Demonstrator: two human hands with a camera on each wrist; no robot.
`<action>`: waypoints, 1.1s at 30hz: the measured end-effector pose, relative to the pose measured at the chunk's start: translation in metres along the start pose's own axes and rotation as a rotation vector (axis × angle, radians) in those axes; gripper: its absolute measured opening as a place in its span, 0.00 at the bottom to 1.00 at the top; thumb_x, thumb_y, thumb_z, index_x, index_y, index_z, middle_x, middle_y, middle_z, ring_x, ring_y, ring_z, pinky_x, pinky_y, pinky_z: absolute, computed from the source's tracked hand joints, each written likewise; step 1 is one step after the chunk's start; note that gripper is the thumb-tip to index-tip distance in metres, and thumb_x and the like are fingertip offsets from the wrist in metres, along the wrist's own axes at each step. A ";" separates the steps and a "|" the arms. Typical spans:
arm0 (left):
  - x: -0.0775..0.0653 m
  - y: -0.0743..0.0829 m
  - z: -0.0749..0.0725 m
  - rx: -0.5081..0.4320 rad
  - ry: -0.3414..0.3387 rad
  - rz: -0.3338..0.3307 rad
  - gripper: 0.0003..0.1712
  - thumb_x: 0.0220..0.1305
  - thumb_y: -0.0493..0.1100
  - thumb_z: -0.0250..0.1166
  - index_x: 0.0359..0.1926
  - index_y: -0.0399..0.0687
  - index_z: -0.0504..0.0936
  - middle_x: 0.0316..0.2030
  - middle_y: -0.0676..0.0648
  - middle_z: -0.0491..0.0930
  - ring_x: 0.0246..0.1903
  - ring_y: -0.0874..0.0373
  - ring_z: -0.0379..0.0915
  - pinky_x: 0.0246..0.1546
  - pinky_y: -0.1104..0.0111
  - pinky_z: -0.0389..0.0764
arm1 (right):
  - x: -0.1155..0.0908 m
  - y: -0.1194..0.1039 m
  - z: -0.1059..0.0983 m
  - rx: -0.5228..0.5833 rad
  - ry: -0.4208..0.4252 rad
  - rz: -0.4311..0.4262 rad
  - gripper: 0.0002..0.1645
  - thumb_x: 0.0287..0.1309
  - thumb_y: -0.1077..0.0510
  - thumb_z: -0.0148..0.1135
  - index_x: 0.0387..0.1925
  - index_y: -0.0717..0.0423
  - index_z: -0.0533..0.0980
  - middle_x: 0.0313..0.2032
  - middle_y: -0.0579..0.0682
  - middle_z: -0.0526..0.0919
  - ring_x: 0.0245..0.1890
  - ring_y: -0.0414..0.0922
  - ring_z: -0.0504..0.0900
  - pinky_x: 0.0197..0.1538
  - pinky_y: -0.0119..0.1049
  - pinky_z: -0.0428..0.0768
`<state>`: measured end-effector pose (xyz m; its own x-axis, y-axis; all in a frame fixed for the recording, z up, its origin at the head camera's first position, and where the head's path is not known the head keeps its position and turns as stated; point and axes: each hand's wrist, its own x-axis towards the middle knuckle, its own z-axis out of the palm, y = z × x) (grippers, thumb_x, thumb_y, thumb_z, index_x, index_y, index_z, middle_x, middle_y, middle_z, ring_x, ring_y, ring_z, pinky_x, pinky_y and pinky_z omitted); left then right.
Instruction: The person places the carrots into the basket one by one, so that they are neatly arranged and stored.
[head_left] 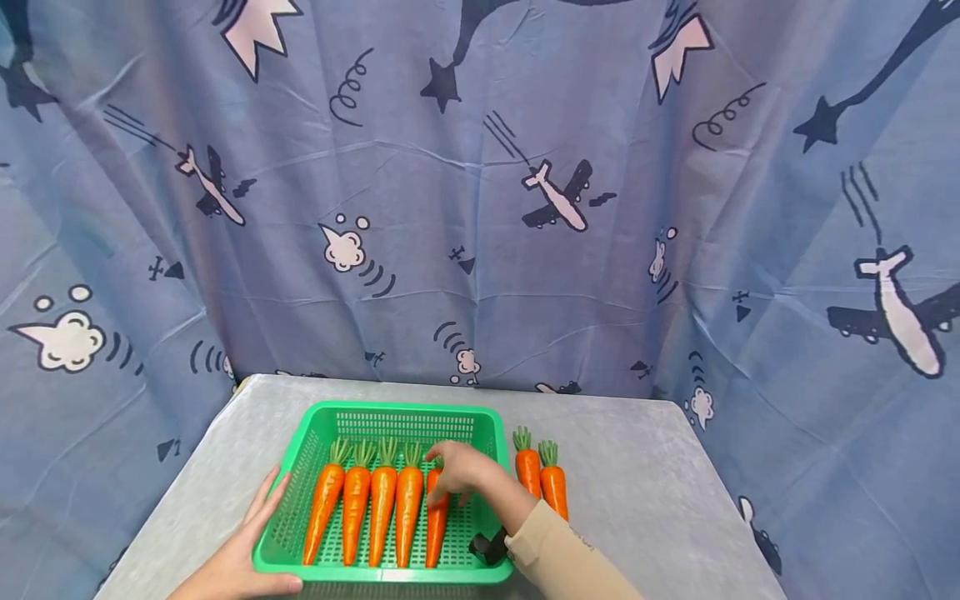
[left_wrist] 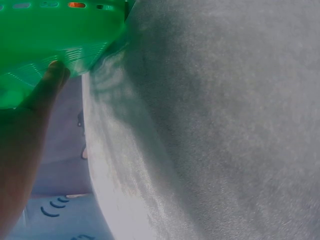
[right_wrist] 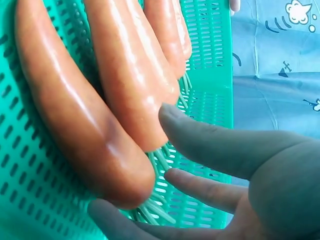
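Observation:
Five orange carrots with green stem tops, among them a carrot (head_left: 324,502) at the left end, lie side by side in a green plastic basket (head_left: 405,575). My right hand (head_left: 459,468) is over the rightmost carrot (head_left: 437,525), near its stem end. In the right wrist view, thumb and fingers (right_wrist: 200,145) are spread around the carrot tops, with the near carrot (right_wrist: 90,120) lying on the basket floor. My left hand (head_left: 243,550) rests against the basket's front left corner, fingers extended along the side and thumb along the front; a digit touches the green wall (left_wrist: 60,40) in the left wrist view.
Two more carrots, a left one (head_left: 527,468) and a right one (head_left: 553,487), lie on the grey table (head_left: 637,500) right of the basket, partly hidden by the right sleeve (head_left: 562,550). A blue patterned curtain (head_left: 450,250) hangs behind and at both sides.

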<state>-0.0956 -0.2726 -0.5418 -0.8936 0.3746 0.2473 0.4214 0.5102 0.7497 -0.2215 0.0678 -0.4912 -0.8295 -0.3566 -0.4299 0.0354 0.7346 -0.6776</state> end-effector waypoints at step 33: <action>-0.001 0.004 -0.001 0.005 -0.010 -0.029 0.69 0.51 0.44 0.78 0.82 0.47 0.39 0.80 0.37 0.29 0.68 0.89 0.27 0.52 0.64 0.73 | -0.048 0.024 -0.081 0.207 0.299 -0.220 0.35 0.52 0.59 0.78 0.63 0.51 0.77 0.62 0.63 0.77 0.56 0.63 0.80 0.51 0.51 0.82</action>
<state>-0.0936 -0.2719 -0.5385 -0.9036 0.3679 0.2194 0.3966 0.5251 0.7530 -0.2256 0.1496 -0.4385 -0.9539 -0.2862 -0.0901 -0.0748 0.5175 -0.8524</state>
